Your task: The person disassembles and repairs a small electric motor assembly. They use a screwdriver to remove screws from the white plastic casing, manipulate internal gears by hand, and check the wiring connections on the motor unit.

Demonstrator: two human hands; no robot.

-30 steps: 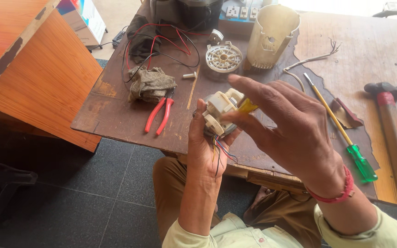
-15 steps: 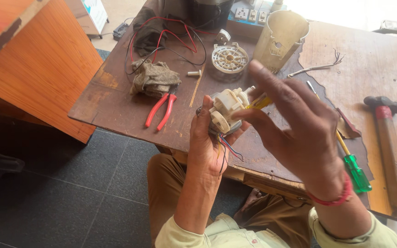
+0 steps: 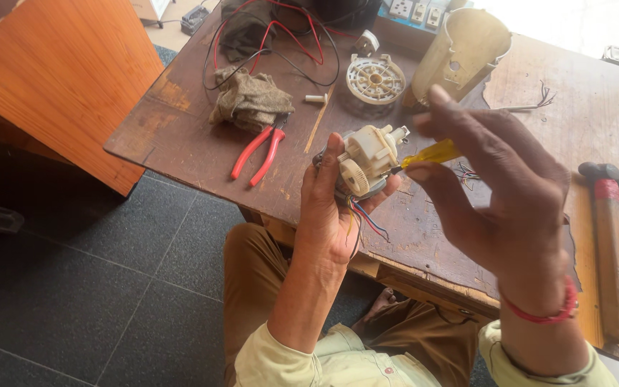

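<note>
Fingers [image 3: 334,154] of the left hand [image 3: 331,215] clench around a cream plastic gear unit [image 3: 367,159], held above the table's [image 3: 180,136] near edge with coloured wires hanging from it. Right hand [image 3: 499,193] pinches a yellow-handled screwdriver [image 3: 431,153] against the unit. Red pliers [image 3: 258,150] and a rag [image 3: 251,100] lie toward the table's left edge; a hammer [image 3: 614,244] lies at the right.
</note>
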